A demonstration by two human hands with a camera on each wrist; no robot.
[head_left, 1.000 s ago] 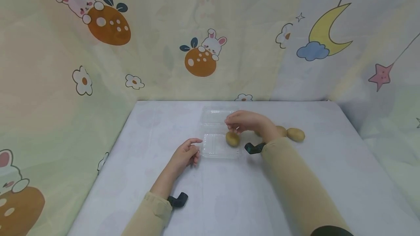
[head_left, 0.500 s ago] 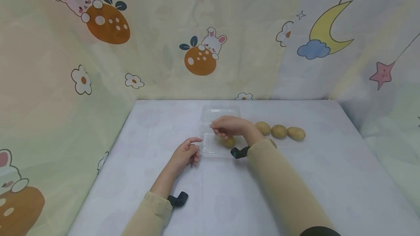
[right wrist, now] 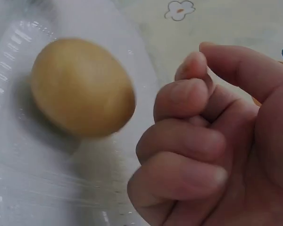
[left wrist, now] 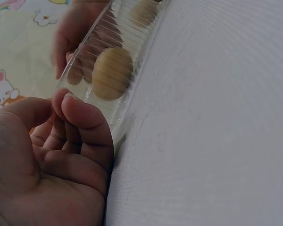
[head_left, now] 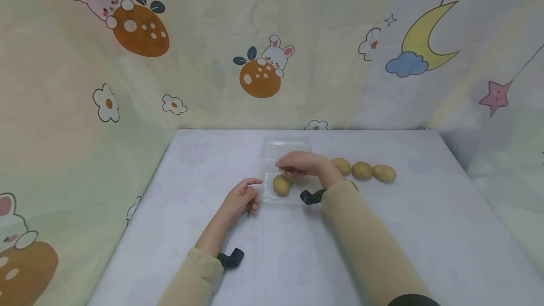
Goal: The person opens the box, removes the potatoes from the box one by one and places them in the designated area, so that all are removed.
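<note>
A yellow-brown potato lies in the near half of an opened clear plastic box; in the right wrist view the same potato looks blurred. Over the box hovers my right hand, its fingers loosely curled and holding nothing, apart from the potato. My left hand stays at the box's left edge, index finger stretched toward the rim. Up close my left hand has loosely bent fingers, with the tips beside the box corner; whether they touch it cannot be made out.
Three potatoes lie in a row right of the box, the leftmost partly behind my right wrist. Another potato peeks out beside my right sleeve. The white-covered table meets a printed cloth backdrop behind.
The potato in the box has shifted left, from the box's right side to its left side. My right hand has moved left above it. My left hand has stayed in place.
</note>
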